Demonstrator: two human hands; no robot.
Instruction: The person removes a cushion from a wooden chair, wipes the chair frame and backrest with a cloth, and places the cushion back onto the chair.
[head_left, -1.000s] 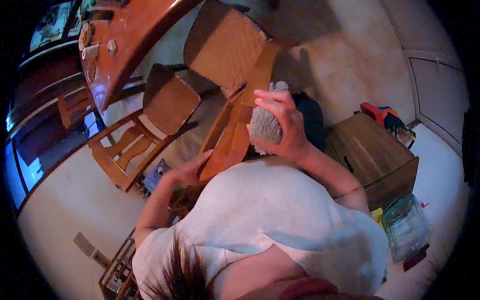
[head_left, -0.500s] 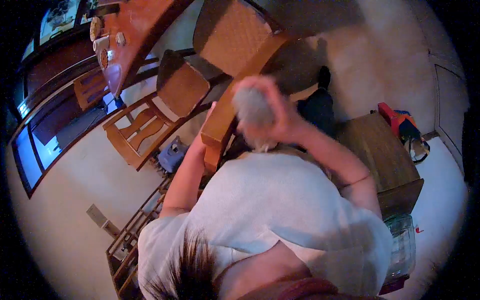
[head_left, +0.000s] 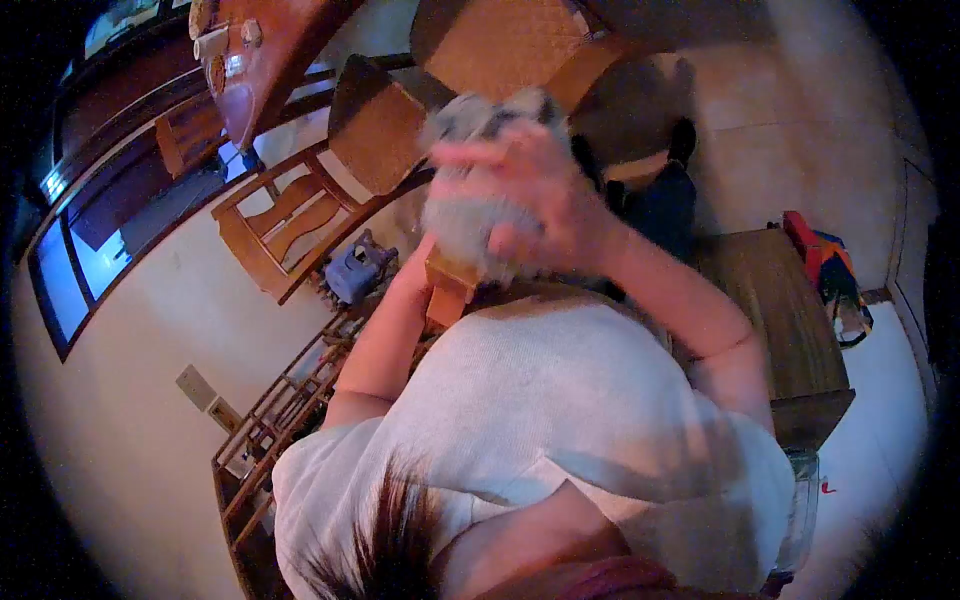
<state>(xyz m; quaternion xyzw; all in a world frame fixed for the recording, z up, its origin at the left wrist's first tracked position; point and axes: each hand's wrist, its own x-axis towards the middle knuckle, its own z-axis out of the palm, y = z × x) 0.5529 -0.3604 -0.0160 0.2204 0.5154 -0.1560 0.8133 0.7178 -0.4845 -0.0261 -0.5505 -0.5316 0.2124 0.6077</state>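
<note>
My right hand [head_left: 545, 195] is wrapped round a grey, fluffy cloth [head_left: 480, 225], blurred by motion. The cloth lies over the end of a wooden chair part [head_left: 452, 280] just in front of my chest. Part of the cloth also shows beyond my fingers. My left hand is hidden behind the cloth and the wood; only its wrist and forearm [head_left: 400, 305] show, on the left side of the wooden piece.
Wooden chairs [head_left: 375, 125] stand ahead, with a glossy red-brown table [head_left: 275, 50] at the upper left. A wooden cabinet [head_left: 770, 310] is at the right. A blue-purple container [head_left: 355, 270] and a rack [head_left: 270, 420] are at the left.
My right hand has moved with the cloth from above the wood's right side to over its near end. My left hand has slid up along the wood and out of sight.
</note>
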